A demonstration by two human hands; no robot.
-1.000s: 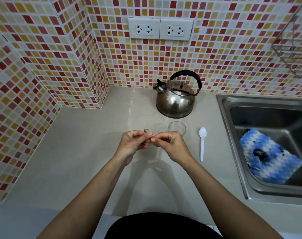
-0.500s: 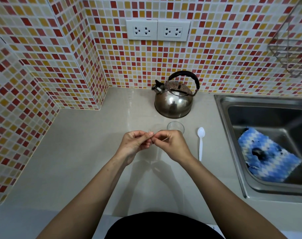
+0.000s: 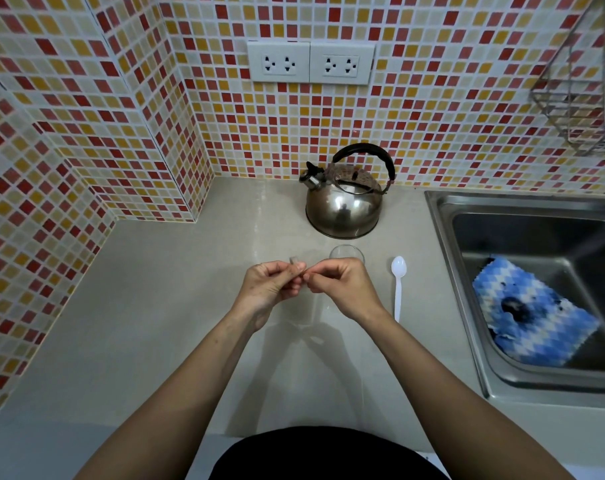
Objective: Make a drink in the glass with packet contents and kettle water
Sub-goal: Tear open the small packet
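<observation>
While both hands' fingers point(image 3: 296, 271) pinch it, the packet point(image 3: 293, 260) — mostly hidden — pokes up between them.

single head view — looks forward-down, close over counter point(image 3: 162, 306), facing tiled wall point(image 3: 432, 98).

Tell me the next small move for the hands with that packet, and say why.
Probably tear the packet open. Both hands, left hand and right hand, pinch it between fingertips just in front of the glass, and only a small corner shows, so whether it is already open cannot be told. The glass looks empty, and the kettle and spoon stand untouched, so the powder comes first.
</observation>
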